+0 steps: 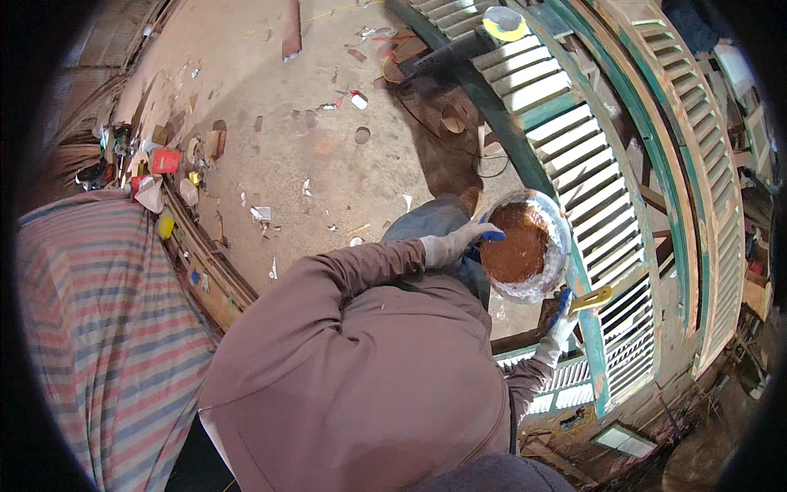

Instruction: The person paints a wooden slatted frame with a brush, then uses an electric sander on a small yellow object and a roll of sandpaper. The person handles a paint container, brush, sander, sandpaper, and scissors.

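Left hand (453, 243) grips bowl (548, 275) rim; right hand (562, 324) pinches scraper (592, 299) at shutter (574, 139) edge; bare floor (270, 90) leftward.

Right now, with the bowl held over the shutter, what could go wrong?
1. The left hand grips only the rim of the bowl of reddish-brown filler; it could tip and spill on the louvred shutter.
2. The right hand holds the yellow-handled putty knife close under the bowl; a bump is likely.
3. A black cable and debris on the floor invite tripping.
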